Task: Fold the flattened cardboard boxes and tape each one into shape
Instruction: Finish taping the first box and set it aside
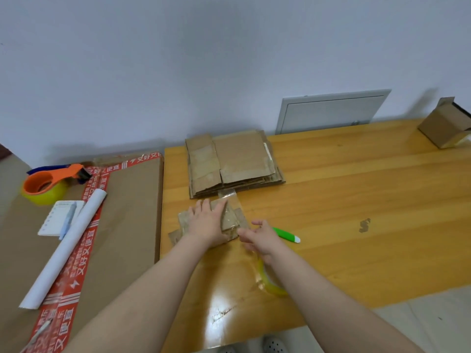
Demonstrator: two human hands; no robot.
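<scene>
Tape strip (229, 197) runs far-to-near over box (184, 221) (left hand (207, 221) flat on it), right hand (260, 238) pinching tape.

Wooden table (356, 189): cardboard stack (234, 164), pen (286, 235).

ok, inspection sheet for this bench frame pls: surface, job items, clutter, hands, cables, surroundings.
Surface: orange-brown wooden table, glossy, one dark stain.
Job's things: small brown cardboard box with a clear tape strip across it; stack of flattened cardboard boxes behind; yellowish clear tape roll by right wrist; one folded brown box far right.
Clutter: green-and-white pen-shaped tool; on the large brown carton at left, orange tape dispenser, white paper roll, spiral notepad.
Hands: left hand flat on the small box; right hand at the tape's end, grip unclear.
Cables: nothing seen.
Surroundings: pale wall, white panel.
</scene>
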